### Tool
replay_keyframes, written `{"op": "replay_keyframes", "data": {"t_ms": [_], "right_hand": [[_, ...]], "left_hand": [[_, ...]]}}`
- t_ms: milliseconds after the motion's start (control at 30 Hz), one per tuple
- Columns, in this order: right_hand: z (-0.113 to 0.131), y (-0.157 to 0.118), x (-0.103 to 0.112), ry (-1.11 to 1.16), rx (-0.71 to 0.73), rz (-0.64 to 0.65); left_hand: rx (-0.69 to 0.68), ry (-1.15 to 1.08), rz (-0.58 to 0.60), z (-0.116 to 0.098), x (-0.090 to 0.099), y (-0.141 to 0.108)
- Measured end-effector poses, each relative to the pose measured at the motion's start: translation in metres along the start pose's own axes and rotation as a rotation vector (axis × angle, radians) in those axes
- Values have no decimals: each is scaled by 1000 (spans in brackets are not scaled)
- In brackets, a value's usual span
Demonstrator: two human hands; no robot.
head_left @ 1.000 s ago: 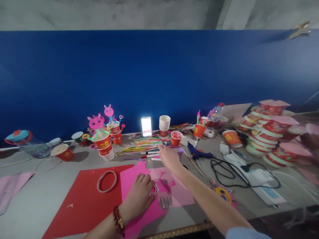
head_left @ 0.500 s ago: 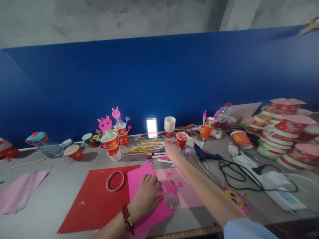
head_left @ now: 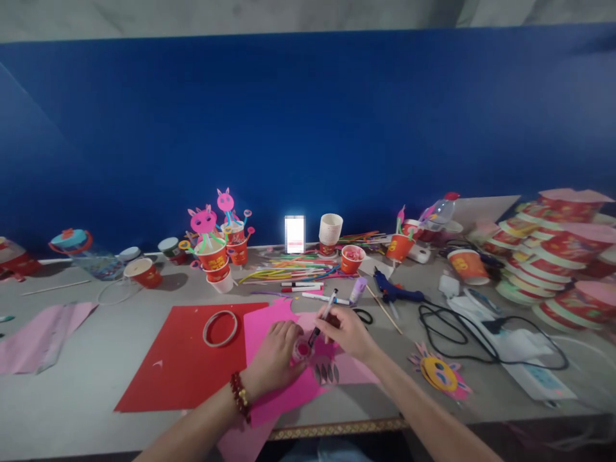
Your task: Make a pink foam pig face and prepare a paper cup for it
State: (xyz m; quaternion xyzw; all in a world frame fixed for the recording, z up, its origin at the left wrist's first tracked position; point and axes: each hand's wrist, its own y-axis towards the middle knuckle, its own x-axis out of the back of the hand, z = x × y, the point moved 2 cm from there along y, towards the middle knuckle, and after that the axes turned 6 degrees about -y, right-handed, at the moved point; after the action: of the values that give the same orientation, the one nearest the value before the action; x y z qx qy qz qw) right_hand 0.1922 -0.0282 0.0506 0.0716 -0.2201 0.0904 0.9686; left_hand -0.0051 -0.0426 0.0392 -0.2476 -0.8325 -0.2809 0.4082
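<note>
Right now the right hand [head_left: 347,328] pinches a pen [head_left: 323,319] between thumb and fingers, its dark lower end slanting down to the edge of a small toothed ring [head_left: 303,350]. That ring lies over the bright pink sheet [head_left: 262,330], between the two hands. The left hand [head_left: 275,354] rests palm down on the same sheet, fingers close together and slightly curved, thumb spread apart from them, the tips of both just beside or on the ring; exactly how firmly they press I cannot tell. A bead bracelet [head_left: 239,393] circles the left wrist. Just below the ring sit some grey leaf-shaped patches [head_left: 327,373]. To the left, partly under the pink sheet, lies a red sheet [head_left: 178,366] with a pale hoop [head_left: 205,330] on it. Beyond the hands are markers [head_left: 302,289], a heap of coloured stems [head_left: 283,269] and a red cup [head_left: 353,260] filled with pink bits. A blue glue gun [head_left: 397,293] lies farther right, its neighbour a black cable [head_left: 436,333], and nearer the table's front edge is a yellow sun-like face [head_left: 439,373].
</note>
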Motion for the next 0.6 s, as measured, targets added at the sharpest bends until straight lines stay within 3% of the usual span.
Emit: {"op": "replay_keyframes", "data": {"t_ms": [200,367,600], "right_hand": [[-14,-8,-2,175,-65,-70],[-10,-9,-10,157,-33,-70],[8,-9,-14,254,-5,-127]], "left_hand": [[37,-38,112,-1,9,6],[80,-122,133,-1,16,9],[84,-209,19,-9,19,17]]}}
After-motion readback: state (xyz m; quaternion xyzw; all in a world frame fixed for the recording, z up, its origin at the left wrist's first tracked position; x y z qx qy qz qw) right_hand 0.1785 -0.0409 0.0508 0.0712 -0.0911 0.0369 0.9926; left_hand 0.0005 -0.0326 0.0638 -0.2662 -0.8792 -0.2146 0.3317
